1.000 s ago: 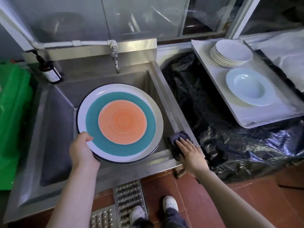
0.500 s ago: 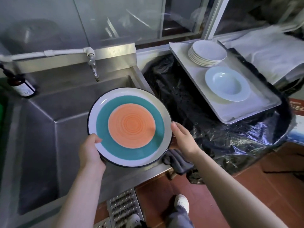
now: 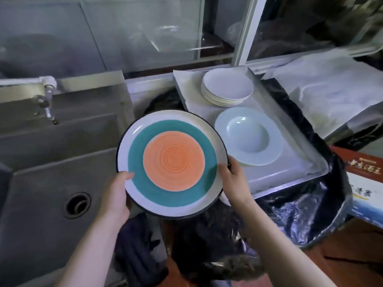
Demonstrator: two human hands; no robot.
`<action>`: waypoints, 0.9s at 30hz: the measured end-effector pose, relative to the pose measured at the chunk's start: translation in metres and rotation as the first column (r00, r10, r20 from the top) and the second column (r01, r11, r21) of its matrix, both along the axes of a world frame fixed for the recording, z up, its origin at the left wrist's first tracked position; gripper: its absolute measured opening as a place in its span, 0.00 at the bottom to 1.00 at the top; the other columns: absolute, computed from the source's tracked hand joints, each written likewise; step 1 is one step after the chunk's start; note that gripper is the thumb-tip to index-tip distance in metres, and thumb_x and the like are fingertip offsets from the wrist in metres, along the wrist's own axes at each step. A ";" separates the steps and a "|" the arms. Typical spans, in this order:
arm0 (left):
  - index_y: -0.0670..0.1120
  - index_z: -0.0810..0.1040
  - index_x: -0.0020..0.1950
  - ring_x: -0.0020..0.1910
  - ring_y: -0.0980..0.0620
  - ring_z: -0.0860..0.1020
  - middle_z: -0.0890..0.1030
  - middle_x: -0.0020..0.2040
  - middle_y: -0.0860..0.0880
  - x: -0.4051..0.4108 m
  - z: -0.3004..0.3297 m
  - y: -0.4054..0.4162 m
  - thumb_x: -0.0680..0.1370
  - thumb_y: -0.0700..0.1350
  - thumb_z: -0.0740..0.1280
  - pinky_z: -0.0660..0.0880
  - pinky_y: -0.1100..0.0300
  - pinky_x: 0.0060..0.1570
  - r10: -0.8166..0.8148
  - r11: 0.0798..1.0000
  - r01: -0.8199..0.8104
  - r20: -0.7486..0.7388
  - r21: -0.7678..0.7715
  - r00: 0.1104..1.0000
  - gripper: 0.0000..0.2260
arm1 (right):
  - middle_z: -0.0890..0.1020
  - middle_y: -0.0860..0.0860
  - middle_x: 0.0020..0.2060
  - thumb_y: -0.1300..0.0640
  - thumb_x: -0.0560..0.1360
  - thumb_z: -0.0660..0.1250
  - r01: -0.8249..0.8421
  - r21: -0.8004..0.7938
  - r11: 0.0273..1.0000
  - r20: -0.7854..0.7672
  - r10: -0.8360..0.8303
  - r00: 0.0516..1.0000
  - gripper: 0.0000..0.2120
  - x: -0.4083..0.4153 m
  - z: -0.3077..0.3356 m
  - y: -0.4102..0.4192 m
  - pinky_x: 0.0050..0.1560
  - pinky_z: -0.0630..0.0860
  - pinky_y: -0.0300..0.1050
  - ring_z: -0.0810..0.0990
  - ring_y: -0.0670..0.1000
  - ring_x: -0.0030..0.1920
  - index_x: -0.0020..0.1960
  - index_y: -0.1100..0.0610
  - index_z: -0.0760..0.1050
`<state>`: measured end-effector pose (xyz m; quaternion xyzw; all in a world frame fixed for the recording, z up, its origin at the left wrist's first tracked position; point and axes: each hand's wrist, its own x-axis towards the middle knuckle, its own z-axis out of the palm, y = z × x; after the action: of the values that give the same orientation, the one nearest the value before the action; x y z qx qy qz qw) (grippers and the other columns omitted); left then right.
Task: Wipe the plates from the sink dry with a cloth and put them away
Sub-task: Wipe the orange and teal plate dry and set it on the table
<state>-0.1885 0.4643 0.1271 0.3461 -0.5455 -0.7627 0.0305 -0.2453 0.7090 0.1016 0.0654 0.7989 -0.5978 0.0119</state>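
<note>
Here both hands [image 3: 116, 195] [image 3: 234, 181] hold the plate [image 3: 172, 162] — cloth [image 3: 136, 245] seemingly hanging beneath.

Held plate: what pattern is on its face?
Orange centre, teal ring, white band, dark rim on the plate; head view.

Glazed ceramic is shown by the striped plate [image 3: 172, 162]: glossy, finely ridged in the orange centre, speckled in the teal band. Dull, brushed metal is seen on the sink [image 3: 51, 162] at left, with a shinier metal tap [image 3: 48, 109]. Smooth pale glaze is seen on the blue bowl-plate [image 3: 248, 135] and the stacked white plates [image 3: 227, 90]. The metal tray [image 3: 290, 166] is lined with matt paper. Crinkled glossy black plastic sheet [image 3: 300, 214] is seen lower right. Dark soft cloth [image 3: 136, 251] is seen at bottom centre.
</note>
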 end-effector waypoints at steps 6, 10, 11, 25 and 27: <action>0.57 0.85 0.40 0.39 0.56 0.84 0.86 0.40 0.54 -0.068 -0.003 0.102 0.68 0.49 0.64 0.76 0.54 0.41 -0.244 0.936 0.250 0.056 -0.246 0.968 0.10 | 0.72 0.42 0.27 0.57 0.77 0.57 0.119 -0.027 0.992 0.047 -0.118 0.992 0.09 -0.067 -0.010 0.114 0.27 0.63 0.34 0.66 0.43 0.28 0.39 0.54 0.72; 0.46 0.80 0.37 0.24 0.52 0.79 0.82 0.28 0.47 -0.108 -0.003 0.138 0.69 0.52 0.60 0.70 0.63 0.20 -0.393 0.749 0.455 0.230 -0.482 0.890 0.13 | 0.67 0.41 0.24 0.58 0.76 0.58 0.151 -0.035 0.988 0.077 -0.148 0.986 0.12 -0.103 -0.021 0.159 0.29 0.60 0.39 0.61 0.42 0.26 0.34 0.52 0.65; 0.42 0.79 0.38 0.23 0.48 0.78 0.81 0.27 0.44 -0.118 -0.003 0.145 0.72 0.51 0.59 0.69 0.62 0.20 -0.438 0.689 0.523 0.286 -0.503 0.852 0.15 | 0.67 0.42 0.24 0.58 0.76 0.58 0.165 -0.030 0.986 0.079 -0.162 0.984 0.11 -0.110 -0.023 0.168 0.30 0.60 0.41 0.61 0.43 0.27 0.34 0.54 0.66; 0.41 0.76 0.34 0.20 0.52 0.72 0.78 0.23 0.45 -0.186 -0.031 0.193 0.76 0.49 0.54 0.65 0.61 0.27 -0.482 0.515 0.724 0.543 -0.459 0.687 0.18 | 0.81 0.52 0.42 0.55 0.77 0.58 0.243 0.144 0.959 0.157 -0.265 0.951 0.15 -0.168 -0.048 0.219 0.38 0.69 0.43 0.75 0.52 0.37 0.60 0.57 0.74; 0.40 0.76 0.38 0.20 0.53 0.70 0.76 0.23 0.47 -0.191 -0.034 0.193 0.77 0.50 0.55 0.65 0.61 0.27 -0.486 0.535 0.734 0.559 -0.418 0.672 0.17 | 0.82 0.54 0.42 0.54 0.77 0.58 0.251 0.161 0.954 0.163 -0.277 0.947 0.15 -0.174 -0.049 0.220 0.39 0.70 0.43 0.74 0.53 0.37 0.59 0.57 0.75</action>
<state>-0.3795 0.6577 0.0928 0.2373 -0.8430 -0.4198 -0.2383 -0.4189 0.9291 0.0529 0.2277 0.8178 -0.5286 0.0008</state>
